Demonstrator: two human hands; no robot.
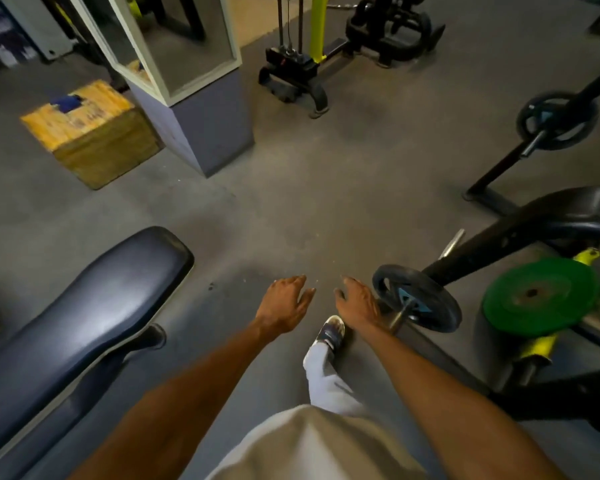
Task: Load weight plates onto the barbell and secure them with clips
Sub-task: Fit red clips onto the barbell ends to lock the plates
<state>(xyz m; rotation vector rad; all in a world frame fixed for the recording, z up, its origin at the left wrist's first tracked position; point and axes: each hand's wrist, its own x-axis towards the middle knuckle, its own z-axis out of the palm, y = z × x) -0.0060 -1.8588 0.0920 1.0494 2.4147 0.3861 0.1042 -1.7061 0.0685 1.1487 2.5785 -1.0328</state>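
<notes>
Both hands empty: left hand (284, 304) hangs out front over bare floor, fingers loosely spread, gripping nothing; right hand (357, 303) is also spread and empty, just beside the bar end (400, 315), maybe brushing it, can't tell. Black plate (418, 298) already sits on that bar, near the tip, with bare sleeve left outboard, presumably room for a clip or another plate. No clip visible on it. Bar runs back to the right behind the rack frame (499, 242), so the rest is hidden. Green plate (541, 296) lies flat on the rack's yellow peg (537, 346), well apart from the bar, likely stored stock and the obvious next pick. Second black plate (556, 121) hangs on a far bar, upper right. Bench (84, 306) is to the left, out of the way. My read: between steps, hands free to reach for a plate or clip.
</notes>
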